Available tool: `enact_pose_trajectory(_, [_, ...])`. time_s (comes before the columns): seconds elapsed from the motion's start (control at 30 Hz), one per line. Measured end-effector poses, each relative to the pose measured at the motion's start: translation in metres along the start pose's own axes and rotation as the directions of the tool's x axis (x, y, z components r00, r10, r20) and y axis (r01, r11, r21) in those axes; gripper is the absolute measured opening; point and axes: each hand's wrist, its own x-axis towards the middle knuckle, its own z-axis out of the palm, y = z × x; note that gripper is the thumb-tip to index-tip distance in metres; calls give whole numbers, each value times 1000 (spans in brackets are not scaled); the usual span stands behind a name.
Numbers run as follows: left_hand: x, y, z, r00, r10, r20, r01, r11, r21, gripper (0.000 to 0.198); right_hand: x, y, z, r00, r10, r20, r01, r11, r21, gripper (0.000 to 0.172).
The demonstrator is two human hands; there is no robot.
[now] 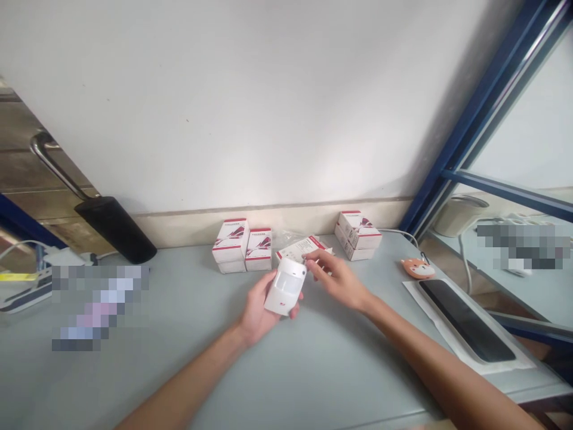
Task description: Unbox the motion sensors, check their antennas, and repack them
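A white motion sensor (286,285) with a curved lens window and a small red logo is tilted above the table. My left hand (259,310) wraps round it from below and the left side. At its upper right corner, the fingers of my right hand (333,276) are pinched together. Something small and dark shows at those fingertips, too small to name. Just behind the sensor lie a red and white printed packet or leaflet (308,243) and some clear plastic (289,237), partly hidden by the sensor and my right hand.
White-and-red boxes (230,242) stand in stacks along the wall, with another stack (358,234) further right. A phone (468,319) and an orange animal-shaped case (418,267) lie on the right. A black cylinder (116,230) on a metal bar is at left. Blue framing (474,101) bounds the right side.
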Motion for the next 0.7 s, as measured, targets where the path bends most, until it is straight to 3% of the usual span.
enact_pose_trajectory(0.07, [0, 1, 1, 998, 58, -20, -58, 998, 6, 43, 0, 1, -1, 1000, 18, 5, -18, 1000, -4, 40])
enact_pose_trajectory(0.17, [-1, 8, 1, 982, 183, -53, -184, 983, -15, 40, 1, 7, -1, 996, -70, -61, 56, 977, -204, 40])
enact_pose_trajectory(0.3, [2, 22, -6, 923, 336, -190, -341, 940, 5, 39, 11, 16, 0, 972, -159, -170, 72, 900, -430, 30])
enact_pose_trajectory(0.4, [7, 28, -14, 894, 343, -289, -340, 938, 64, 42, 27, 13, 5, 971, -111, -213, -6, 875, -484, 27])
enact_pose_trajectory(0.7, [17, 23, -34, 879, 321, -353, -295, 947, 125, 44, 109, -22, 50, 966, -6, -259, -151, 800, -581, 37])
